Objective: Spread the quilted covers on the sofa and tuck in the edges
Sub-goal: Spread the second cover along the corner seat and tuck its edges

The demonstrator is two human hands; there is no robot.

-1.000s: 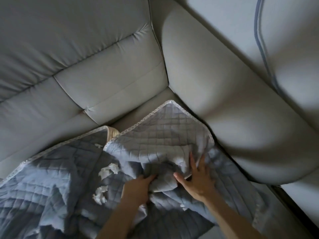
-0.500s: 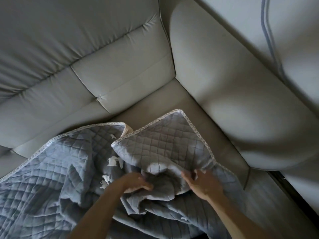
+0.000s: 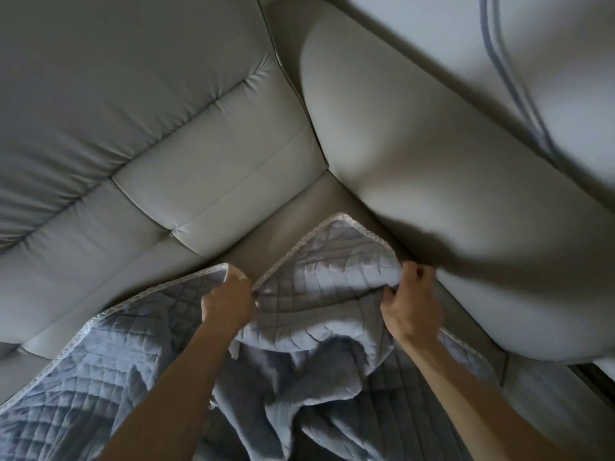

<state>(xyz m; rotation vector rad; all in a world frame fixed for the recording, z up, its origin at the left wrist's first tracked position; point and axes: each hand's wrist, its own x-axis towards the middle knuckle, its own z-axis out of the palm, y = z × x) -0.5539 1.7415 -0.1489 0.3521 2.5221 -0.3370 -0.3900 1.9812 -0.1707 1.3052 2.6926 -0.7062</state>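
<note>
- Soft, limp blue-grey quilted cover with pale lace-like edging (image 3: 336,261), probably light and crease-prone; best held along the trimmed edge either side of its corner.
- Left hand (image 3: 228,302) closed on the edging; right hand (image 3: 412,311) pinching a fold, fingers (image 3: 411,272) clamped on cloth.
- Corner raised between both hands, rest heaped below the wrists on the grey leather sofa seat (image 3: 286,224).
- Beyond the fingers: bare seat strip, then tufted backrest (image 3: 186,181); just right of the right fingers, rounded armrest (image 3: 449,194) crowding the tuck gap.
</note>
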